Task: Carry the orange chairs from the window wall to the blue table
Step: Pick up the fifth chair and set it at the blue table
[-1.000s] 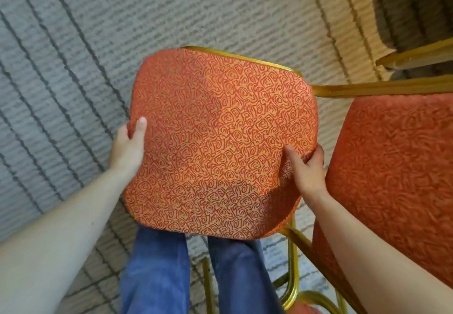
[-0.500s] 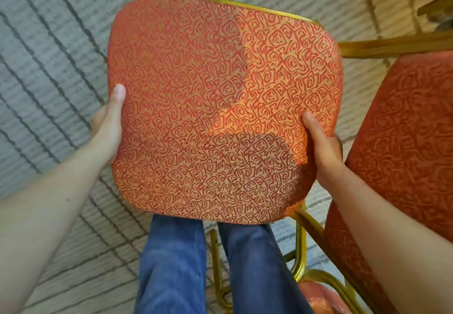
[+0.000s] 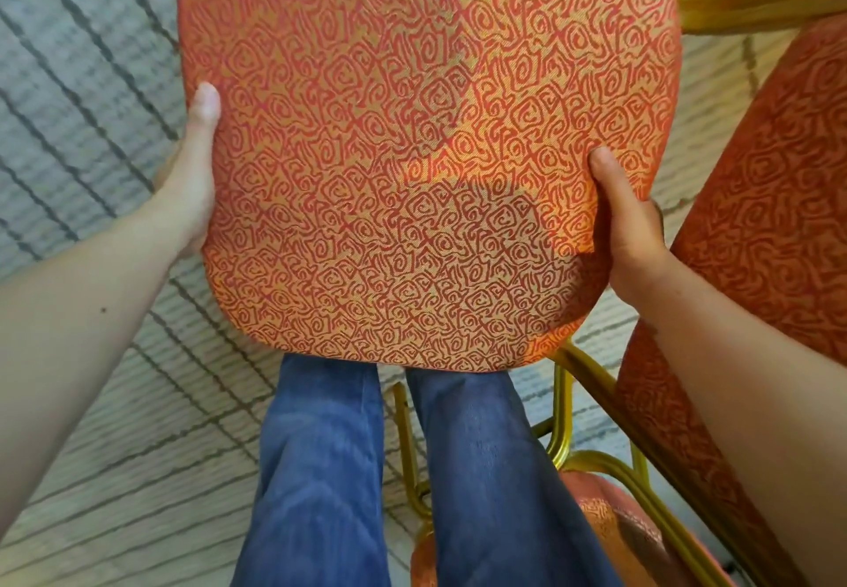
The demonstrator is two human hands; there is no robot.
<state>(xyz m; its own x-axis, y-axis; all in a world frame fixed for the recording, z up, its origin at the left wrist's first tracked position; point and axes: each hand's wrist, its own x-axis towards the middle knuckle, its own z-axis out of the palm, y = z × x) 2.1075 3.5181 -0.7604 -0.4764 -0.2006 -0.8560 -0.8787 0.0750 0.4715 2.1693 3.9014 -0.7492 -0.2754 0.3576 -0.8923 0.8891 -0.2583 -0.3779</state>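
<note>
An orange chair with a swirl-patterned seat (image 3: pixel 426 151) fills the upper middle of the head view, lifted off the carpet. My left hand (image 3: pixel 190 188) grips the seat's left edge, thumb on top. My right hand (image 3: pixel 628 224) grips the right edge, thumb lying on the fabric, fingers hidden beneath. Gold legs (image 3: pixel 561 417) hang below the seat beside my legs in blue jeans (image 3: pixel 321 472). The blue table is not in view.
A second orange chair (image 3: pixel 770 201) with a gold frame (image 3: pixel 751 9) stands close on the right, touching or nearly touching my right forearm. Another orange seat (image 3: pixel 609 527) shows at the bottom right. Grey striped carpet (image 3: pixel 91 82) spreads to the left.
The chair has risen toward the camera and fills more of the view; its far gold rim has left the top edge. Both hands kept their grip on the seat's sides.
</note>
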